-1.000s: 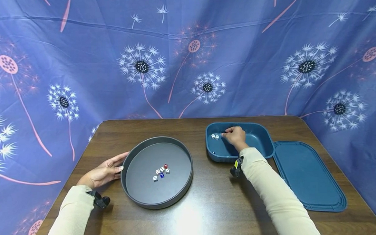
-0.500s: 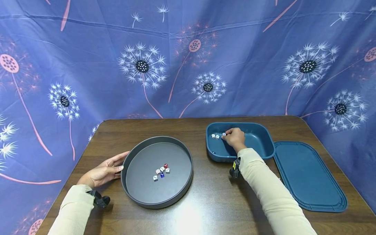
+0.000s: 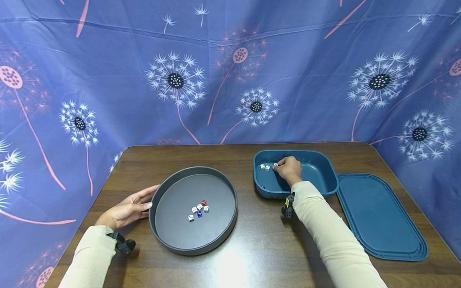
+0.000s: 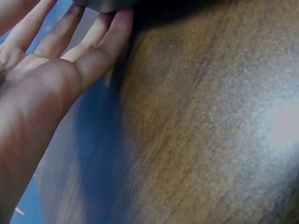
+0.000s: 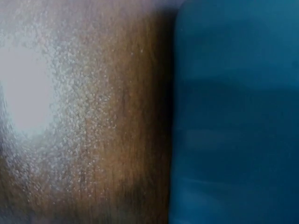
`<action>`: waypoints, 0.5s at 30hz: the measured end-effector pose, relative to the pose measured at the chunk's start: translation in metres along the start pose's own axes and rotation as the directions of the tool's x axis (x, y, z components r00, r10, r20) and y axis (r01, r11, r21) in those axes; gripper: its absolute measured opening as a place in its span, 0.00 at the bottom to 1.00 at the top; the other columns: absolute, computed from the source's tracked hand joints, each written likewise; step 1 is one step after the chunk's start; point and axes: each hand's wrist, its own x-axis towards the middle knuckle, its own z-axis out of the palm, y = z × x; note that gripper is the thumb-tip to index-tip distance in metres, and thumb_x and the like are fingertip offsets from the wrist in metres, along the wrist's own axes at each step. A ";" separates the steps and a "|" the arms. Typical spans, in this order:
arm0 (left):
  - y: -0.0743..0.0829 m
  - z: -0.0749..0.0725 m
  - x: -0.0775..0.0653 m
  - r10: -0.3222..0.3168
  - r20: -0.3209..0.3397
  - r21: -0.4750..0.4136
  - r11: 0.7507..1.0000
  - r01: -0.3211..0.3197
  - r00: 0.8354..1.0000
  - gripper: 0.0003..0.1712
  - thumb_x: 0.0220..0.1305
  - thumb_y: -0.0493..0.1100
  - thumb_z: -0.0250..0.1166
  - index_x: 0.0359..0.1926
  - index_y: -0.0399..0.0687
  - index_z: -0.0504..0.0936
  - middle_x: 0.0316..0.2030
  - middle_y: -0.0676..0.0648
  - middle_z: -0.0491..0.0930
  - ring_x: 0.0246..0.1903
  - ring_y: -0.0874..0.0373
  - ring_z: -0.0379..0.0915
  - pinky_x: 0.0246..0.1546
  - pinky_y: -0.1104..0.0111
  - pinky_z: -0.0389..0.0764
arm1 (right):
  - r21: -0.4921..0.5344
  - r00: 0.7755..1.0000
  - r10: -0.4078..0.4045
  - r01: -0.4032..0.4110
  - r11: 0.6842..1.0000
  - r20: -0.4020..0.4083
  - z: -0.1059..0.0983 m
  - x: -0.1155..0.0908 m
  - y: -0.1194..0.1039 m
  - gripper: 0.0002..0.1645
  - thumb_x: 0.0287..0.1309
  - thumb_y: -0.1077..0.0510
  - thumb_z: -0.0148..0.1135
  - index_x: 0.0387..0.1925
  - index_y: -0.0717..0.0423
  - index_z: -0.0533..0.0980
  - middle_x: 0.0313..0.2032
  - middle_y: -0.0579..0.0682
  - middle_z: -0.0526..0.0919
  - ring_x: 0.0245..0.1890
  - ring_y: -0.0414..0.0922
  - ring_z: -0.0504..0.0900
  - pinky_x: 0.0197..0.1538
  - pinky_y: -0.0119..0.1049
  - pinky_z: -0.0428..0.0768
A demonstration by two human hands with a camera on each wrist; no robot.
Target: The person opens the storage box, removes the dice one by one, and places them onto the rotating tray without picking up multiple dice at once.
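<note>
My left hand (image 3: 127, 210) is at the left side of a round dark grey pan (image 3: 194, 246), its fingers extended against the wall and the thumb at the rim. In the left wrist view these straight fingers (image 4: 100, 58) reach the pan's edge (image 4: 105, 4). Inside the pan lie several white dice (image 3: 191, 218), a blue die (image 3: 199, 214) and a red die (image 3: 203, 203). My right hand (image 3: 290, 169) reaches into a blue rectangular box (image 3: 317, 170), thumb and fingertips pinching a white die (image 3: 275, 164). Two more white dice (image 3: 267, 167) sit just left of it.
A small dark blue die (image 3: 263, 186) lies at the box's near left corner. Right of the box, a flat blue lid (image 3: 383, 217) rests on the wooden table (image 3: 249, 236). Behind the table hangs a blue dandelion-print cloth (image 3: 213, 77).
My right hand has shifted slightly left in the box, and the white die at its fingertips has come into view. My left hand and the pan stay in place.
</note>
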 end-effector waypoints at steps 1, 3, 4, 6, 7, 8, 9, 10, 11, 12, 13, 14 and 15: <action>0.000 0.000 0.000 0.007 0.007 -0.006 1.000 -0.007 1.000 0.37 0.70 0.27 0.45 0.75 0.45 0.44 0.65 0.59 0.61 0.62 0.60 0.64 0.57 0.62 0.70 | -0.003 1.000 0.000 0.000 1.000 -0.001 0.000 0.000 0.000 0.13 0.55 0.54 0.69 0.35 0.62 0.83 0.38 0.57 0.85 0.46 0.57 0.77 0.54 0.50 0.71; 0.000 0.000 0.000 0.020 0.021 -0.017 1.000 -0.020 1.000 0.36 0.70 0.26 0.44 0.75 0.45 0.45 0.65 0.59 0.62 0.62 0.59 0.64 0.58 0.61 0.70 | -0.005 1.000 0.002 -0.002 1.000 0.001 -0.001 -0.001 0.000 0.13 0.55 0.54 0.69 0.34 0.62 0.83 0.38 0.57 0.85 0.46 0.57 0.77 0.55 0.51 0.70; 0.000 0.000 0.000 0.027 0.028 -0.022 0.999 -0.026 0.999 0.36 0.70 0.26 0.43 0.75 0.45 0.45 0.65 0.58 0.62 0.63 0.59 0.64 0.58 0.61 0.70 | -0.006 1.000 0.001 -0.001 1.000 0.001 -0.001 -0.001 0.001 0.13 0.55 0.54 0.69 0.34 0.62 0.83 0.38 0.57 0.85 0.46 0.57 0.77 0.55 0.51 0.70; 0.000 0.000 0.000 0.037 0.042 -0.036 0.999 -0.035 0.998 0.36 0.70 0.26 0.42 0.75 0.45 0.46 0.65 0.58 0.62 0.63 0.59 0.64 0.58 0.61 0.70 | -0.010 1.000 0.001 -0.001 1.000 0.004 -0.001 -0.002 0.001 0.13 0.55 0.54 0.68 0.34 0.61 0.82 0.37 0.57 0.85 0.46 0.57 0.77 0.56 0.52 0.70; 0.000 0.000 0.000 0.041 0.047 -0.040 0.998 -0.040 0.998 0.36 0.70 0.25 0.42 0.75 0.45 0.46 0.65 0.58 0.62 0.63 0.59 0.64 0.58 0.61 0.70 | -0.011 1.000 0.002 -0.002 1.000 0.008 -0.002 -0.002 0.001 0.13 0.55 0.54 0.68 0.33 0.61 0.82 0.37 0.57 0.85 0.46 0.57 0.77 0.55 0.52 0.70; 0.000 0.000 0.000 0.045 0.051 -0.040 0.998 -0.043 0.998 0.36 0.70 0.25 0.42 0.75 0.45 0.46 0.65 0.58 0.63 0.63 0.59 0.64 0.58 0.61 0.70 | -0.012 1.000 0.002 -0.002 1.000 0.013 -0.003 -0.002 0.001 0.13 0.56 0.54 0.68 0.33 0.61 0.83 0.37 0.57 0.85 0.46 0.57 0.77 0.55 0.52 0.70; 0.000 0.000 0.000 0.047 0.054 -0.042 0.998 -0.045 0.997 0.36 0.70 0.26 0.42 0.75 0.46 0.47 0.65 0.58 0.63 0.63 0.59 0.64 0.58 0.61 0.70 | -0.013 1.000 0.003 -0.003 1.000 0.018 -0.003 -0.002 0.002 0.13 0.56 0.53 0.67 0.33 0.61 0.83 0.37 0.57 0.85 0.45 0.57 0.78 0.54 0.52 0.71; 0.000 0.000 0.000 0.050 0.057 -0.042 0.998 -0.047 0.997 0.36 0.70 0.26 0.42 0.75 0.45 0.46 0.65 0.57 0.63 0.63 0.59 0.64 0.58 0.61 0.70 | -0.013 1.000 0.004 -0.003 1.000 0.024 -0.004 -0.001 0.002 0.13 0.56 0.53 0.67 0.33 0.61 0.83 0.37 0.57 0.85 0.45 0.57 0.78 0.53 0.52 0.72; 0.000 -0.001 0.000 0.048 0.057 -0.041 0.998 -0.046 0.997 0.36 0.70 0.26 0.42 0.75 0.45 0.46 0.65 0.58 0.63 0.63 0.59 0.64 0.58 0.61 0.69 | -0.012 0.999 0.004 -0.003 1.000 0.031 -0.005 -0.001 0.002 0.13 0.56 0.53 0.67 0.33 0.61 0.83 0.37 0.57 0.85 0.44 0.56 0.78 0.52 0.51 0.73; 0.000 -0.001 0.000 0.050 0.058 -0.039 0.998 -0.048 0.997 0.36 0.70 0.26 0.42 0.75 0.45 0.46 0.66 0.58 0.62 0.63 0.59 0.64 0.58 0.61 0.69 | -0.009 0.999 0.004 -0.004 1.000 0.039 -0.005 -0.001 0.003 0.13 0.57 0.53 0.66 0.33 0.61 0.83 0.37 0.57 0.85 0.44 0.56 0.78 0.51 0.51 0.73; 0.000 -0.001 0.000 0.048 0.055 -0.036 0.998 -0.046 0.997 0.36 0.70 0.26 0.42 0.75 0.45 0.46 0.65 0.58 0.62 0.63 0.59 0.64 0.58 0.61 0.70 | -0.001 0.999 0.007 -0.006 1.000 0.048 -0.006 -0.001 0.003 0.13 0.57 0.53 0.66 0.32 0.61 0.83 0.38 0.57 0.85 0.43 0.56 0.78 0.50 0.51 0.74; 0.000 -0.001 0.000 0.043 0.049 -0.032 0.999 -0.042 0.998 0.36 0.70 0.26 0.43 0.75 0.45 0.46 0.65 0.58 0.62 0.63 0.59 0.64 0.58 0.61 0.70 | 0.004 0.998 0.008 -0.008 1.000 0.057 -0.007 -0.001 0.003 0.13 0.57 0.52 0.66 0.32 0.61 0.83 0.38 0.56 0.85 0.43 0.55 0.79 0.49 0.50 0.74; 0.000 -0.001 0.000 0.039 0.042 -0.029 0.999 -0.038 0.998 0.36 0.70 0.26 0.43 0.75 0.45 0.46 0.65 0.58 0.62 0.62 0.59 0.64 0.58 0.61 0.70 | 0.009 0.998 0.008 -0.009 1.000 0.065 -0.007 -0.001 0.004 0.14 0.57 0.52 0.65 0.32 0.60 0.84 0.38 0.56 0.85 0.42 0.55 0.79 0.48 0.50 0.75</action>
